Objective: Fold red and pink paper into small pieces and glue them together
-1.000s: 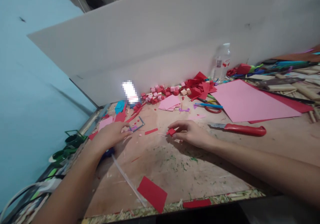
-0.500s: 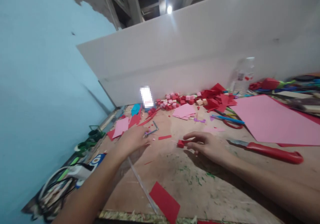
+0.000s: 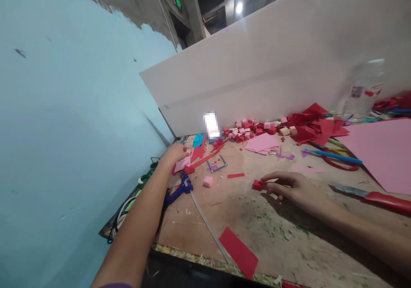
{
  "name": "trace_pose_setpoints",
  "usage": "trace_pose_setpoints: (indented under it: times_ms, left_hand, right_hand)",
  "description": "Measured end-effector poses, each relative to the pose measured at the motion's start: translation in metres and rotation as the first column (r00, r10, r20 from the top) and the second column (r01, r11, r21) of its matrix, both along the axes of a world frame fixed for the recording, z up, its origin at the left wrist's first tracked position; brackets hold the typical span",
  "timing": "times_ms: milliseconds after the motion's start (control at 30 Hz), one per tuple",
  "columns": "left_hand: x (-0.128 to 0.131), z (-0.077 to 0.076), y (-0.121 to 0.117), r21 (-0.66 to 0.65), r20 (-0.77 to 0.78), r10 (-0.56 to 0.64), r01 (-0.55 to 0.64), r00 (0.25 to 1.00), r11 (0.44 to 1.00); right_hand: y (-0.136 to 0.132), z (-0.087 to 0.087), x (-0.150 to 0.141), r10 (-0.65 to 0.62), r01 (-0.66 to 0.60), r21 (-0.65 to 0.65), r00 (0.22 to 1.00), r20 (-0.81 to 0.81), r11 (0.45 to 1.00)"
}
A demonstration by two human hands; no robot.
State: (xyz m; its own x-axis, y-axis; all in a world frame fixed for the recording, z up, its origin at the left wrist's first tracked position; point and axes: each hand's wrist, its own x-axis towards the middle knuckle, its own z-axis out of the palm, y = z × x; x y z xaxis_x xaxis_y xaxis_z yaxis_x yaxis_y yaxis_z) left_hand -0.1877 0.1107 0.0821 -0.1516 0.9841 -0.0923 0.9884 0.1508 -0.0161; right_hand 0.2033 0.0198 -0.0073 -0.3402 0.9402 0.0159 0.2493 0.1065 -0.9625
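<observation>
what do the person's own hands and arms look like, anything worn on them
Both the left hand and right hand are bare, with no gloves visible. The forearms are uncovered where they show, with no watch or bracelet in sight. A curved purple edge, probably a fabric sleeve, shows on the left arm at the bottom of the picture.

No readable lettering
A lit green sign (image 3: 177, 2) high on the concrete carries pale marks too small to make out. The clear bottle (image 3: 365, 101) at the right has a label (image 3: 356, 91) with a dark square block and red print beside it, both too blurred to read.
</observation>
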Motion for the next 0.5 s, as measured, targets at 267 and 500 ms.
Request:
trace_pose_setpoints:
  times_ms: [267,500]
  left_hand:
    - [-0.022,-0.033,0.013,-0.053,0.046,0.159,-0.156,0.986,0.986]
    - [-0.027,-0.039,0.015,0.151,0.307,0.022,-0.071,0.951,0.986]
  right_hand:
    - [0.006,-0.013,0.001,0.043,-0.045,0.051,0.998,0.037,0.998]
    - [0.008,-0.021,-0.001,0.058,-0.057,0.040,0.998,-0.022,0.998]
